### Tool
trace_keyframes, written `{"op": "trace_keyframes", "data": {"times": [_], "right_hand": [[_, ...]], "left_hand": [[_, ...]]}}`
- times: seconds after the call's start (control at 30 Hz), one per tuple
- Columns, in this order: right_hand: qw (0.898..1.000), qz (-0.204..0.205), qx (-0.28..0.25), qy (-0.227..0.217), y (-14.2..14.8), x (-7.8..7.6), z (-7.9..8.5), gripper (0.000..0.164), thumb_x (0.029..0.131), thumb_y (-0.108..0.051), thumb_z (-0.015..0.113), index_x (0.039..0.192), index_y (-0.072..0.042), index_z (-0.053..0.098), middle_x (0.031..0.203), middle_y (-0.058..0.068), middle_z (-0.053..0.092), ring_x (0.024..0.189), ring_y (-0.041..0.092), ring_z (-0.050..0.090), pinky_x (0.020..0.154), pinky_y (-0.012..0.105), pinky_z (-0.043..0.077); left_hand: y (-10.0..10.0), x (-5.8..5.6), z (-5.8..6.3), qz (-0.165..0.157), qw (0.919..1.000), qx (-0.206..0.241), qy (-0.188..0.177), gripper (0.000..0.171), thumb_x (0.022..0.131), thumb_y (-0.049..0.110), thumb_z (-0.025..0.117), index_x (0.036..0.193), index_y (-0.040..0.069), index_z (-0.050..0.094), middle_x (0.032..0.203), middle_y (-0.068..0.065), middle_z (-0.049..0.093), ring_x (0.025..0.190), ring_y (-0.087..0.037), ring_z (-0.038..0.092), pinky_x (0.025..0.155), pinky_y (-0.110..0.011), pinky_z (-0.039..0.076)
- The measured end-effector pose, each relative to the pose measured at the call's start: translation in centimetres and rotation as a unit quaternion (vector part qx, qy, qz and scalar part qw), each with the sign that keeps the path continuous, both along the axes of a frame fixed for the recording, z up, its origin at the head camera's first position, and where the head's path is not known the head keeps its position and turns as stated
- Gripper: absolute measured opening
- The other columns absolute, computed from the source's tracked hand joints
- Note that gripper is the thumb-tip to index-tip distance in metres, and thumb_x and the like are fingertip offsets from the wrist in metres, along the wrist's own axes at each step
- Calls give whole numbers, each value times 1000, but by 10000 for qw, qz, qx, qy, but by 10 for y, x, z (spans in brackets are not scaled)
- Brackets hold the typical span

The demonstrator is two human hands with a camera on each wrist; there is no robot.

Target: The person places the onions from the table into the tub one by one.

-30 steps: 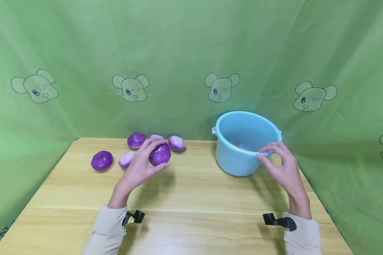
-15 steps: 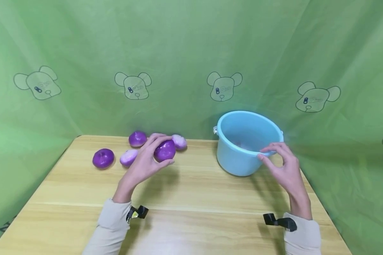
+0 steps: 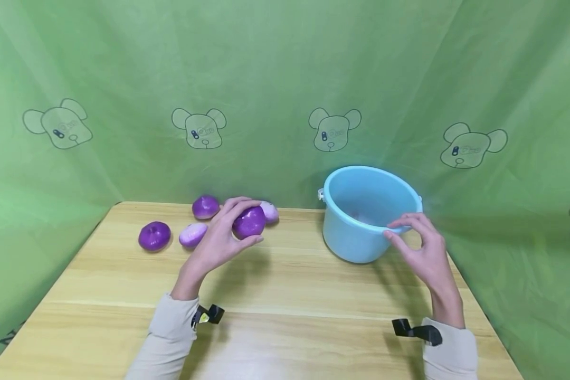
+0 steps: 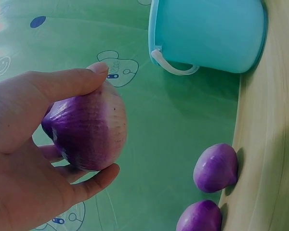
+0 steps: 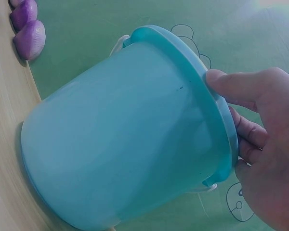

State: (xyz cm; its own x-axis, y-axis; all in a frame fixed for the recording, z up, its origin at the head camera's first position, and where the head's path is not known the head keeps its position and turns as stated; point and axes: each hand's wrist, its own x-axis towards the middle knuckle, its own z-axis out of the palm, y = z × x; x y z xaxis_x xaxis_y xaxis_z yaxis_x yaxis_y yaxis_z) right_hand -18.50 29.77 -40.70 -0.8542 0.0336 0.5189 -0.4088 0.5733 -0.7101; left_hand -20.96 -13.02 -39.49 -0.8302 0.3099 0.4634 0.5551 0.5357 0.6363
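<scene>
My left hand (image 3: 223, 235) holds a purple onion (image 3: 249, 224) above the table, thumb on one side and fingers on the other. In the left wrist view the held onion (image 4: 86, 130) shows a pale end and a dark purple pointed end. At the right my right hand (image 3: 423, 250) pinches the near rim of a light blue bucket (image 3: 349, 237). Thumb and fingers lie on either side of that rim in the right wrist view. Part of the bucket's inside is visible, but its bottom is hard to make out.
Several more onions lie at the table's back left, among them a dark purple one (image 3: 154, 236), a pale one (image 3: 192, 235) and one partly behind the held onion (image 3: 269, 212). A green curtain (image 3: 266, 79) rises behind the wooden table (image 3: 285, 285).
My left hand has moved slightly right with the onion in it. The right hand stays on the bucket's rim, and the bucket has hardly shifted in view.
</scene>
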Motion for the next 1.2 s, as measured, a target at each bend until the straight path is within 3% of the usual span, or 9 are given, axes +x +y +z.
{"op": "trace_keyframes", "data": {"times": [0.83,1.2], "right_hand": [[10000,38,-34,10,2,-1,-1,23,87,-6,82,107,-1,73,122,12,61,121,5,46,117,61,25],[10000,-52,0,-14,-1,0,2,20,88,-8,82,105,-3,74,121,10,62,120,4,47,116,52,28]], "left_hand": [[20,-3,13,-111,9999,52,50,73,80,24,90,144,19,57,146,-7,52,127,-32,51,99,-52,53],[26,-8,14,-236,9996,150,101,72,81,26,90,144,20,57,146,-8,51,126,-31,51,99,-50,53]]}}
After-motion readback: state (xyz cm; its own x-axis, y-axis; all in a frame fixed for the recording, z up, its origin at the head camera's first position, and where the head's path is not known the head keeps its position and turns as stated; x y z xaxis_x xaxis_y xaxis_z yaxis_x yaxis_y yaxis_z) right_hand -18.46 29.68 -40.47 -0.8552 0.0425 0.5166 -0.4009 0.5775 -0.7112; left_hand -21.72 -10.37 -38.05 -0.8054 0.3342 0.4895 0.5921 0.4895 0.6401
